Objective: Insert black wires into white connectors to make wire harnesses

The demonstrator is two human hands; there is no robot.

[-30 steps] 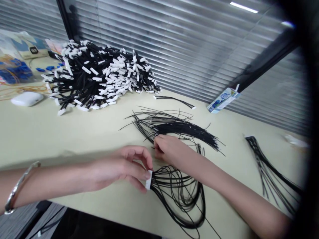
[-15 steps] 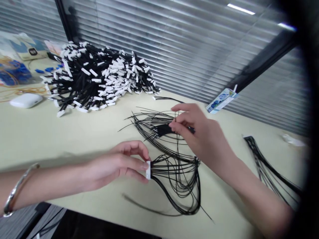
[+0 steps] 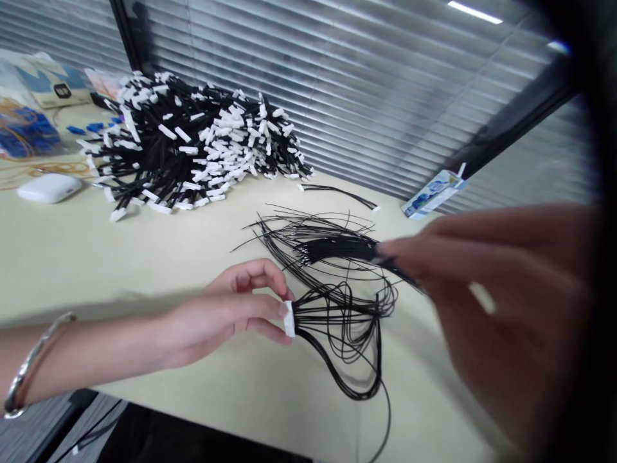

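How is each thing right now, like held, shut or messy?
Left hand: pinching the connector
Connector: held, wires attached
Wires: looped, messy
Right hand: raised, blurred; can't tell if it grips anything
Cable pile: heaped
White case: looks shut
Carton: straw sticking out
Blinds: lowered
Bracelet: worn

I saw the white connector just below centre, lengthwise up the frame, black wires looping rightward.
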